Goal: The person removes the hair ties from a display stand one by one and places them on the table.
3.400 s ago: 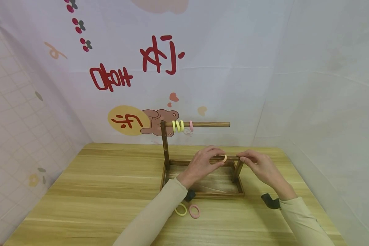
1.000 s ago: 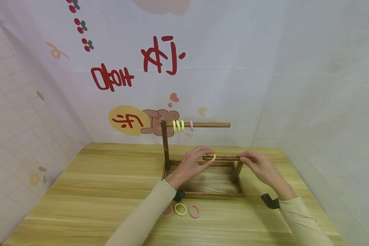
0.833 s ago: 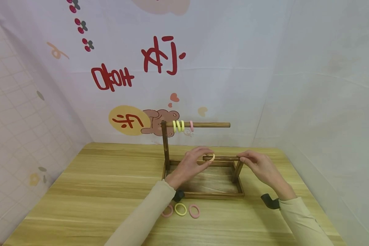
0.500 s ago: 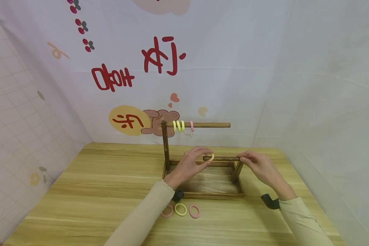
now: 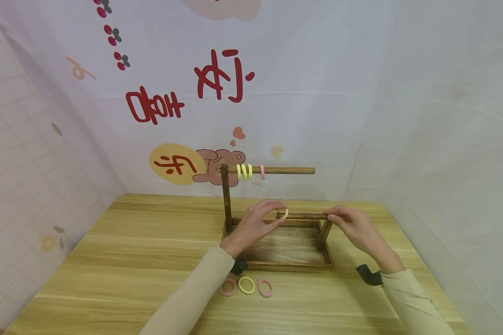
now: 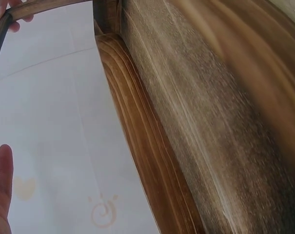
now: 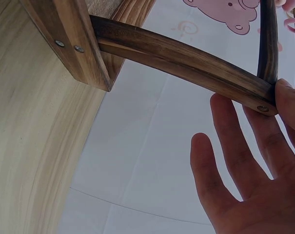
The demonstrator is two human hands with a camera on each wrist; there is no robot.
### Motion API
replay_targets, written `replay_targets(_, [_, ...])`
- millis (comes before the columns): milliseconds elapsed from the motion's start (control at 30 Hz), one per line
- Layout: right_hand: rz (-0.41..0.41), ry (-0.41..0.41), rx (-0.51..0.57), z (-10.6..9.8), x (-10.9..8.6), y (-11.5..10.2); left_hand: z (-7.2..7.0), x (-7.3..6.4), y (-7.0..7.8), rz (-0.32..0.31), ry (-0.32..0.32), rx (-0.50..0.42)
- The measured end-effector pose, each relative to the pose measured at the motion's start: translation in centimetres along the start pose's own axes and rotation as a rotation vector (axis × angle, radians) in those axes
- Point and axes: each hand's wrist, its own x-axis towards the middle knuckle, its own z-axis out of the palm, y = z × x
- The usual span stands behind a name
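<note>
The wooden table (image 5: 146, 246) supports a tray (image 5: 282, 267) with a left post (image 5: 226, 197) that carries the upper bar (image 5: 289, 170). Three yellow rings (image 5: 244, 172) encircle this bar beside the post, followed by one pink ring (image 5: 262, 172). In front of the tray lie a pink, a yellow and another pink ring. The left hand (image 5: 253, 224) pinches a pale ring (image 5: 287, 214) around the lower bar (image 5: 305, 216), near its free end. The right hand (image 5: 358, 230) pinches the bar's opposite end atop the right post (image 5: 324, 235).
</note>
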Motion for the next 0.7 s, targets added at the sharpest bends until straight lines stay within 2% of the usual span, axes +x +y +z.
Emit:
replay_targets(233, [0.002, -0.002, 0.007, 0.0, -0.1, -0.2, -0.2, -0.2, -0.4, 0.053, 0.022, -0.015])
replay_targets(533, [-0.001, 0.0, 0.014, 0.2, -0.1, 0.0, -0.8, -0.8, -0.4, 0.037, 0.023, -0.016])
replay_targets(700, [-0.008, 0.004, 0.015, 0.1, 0.0, 0.2, -1.3, -1.1, -0.2, 0.063, 0.043, -0.01])
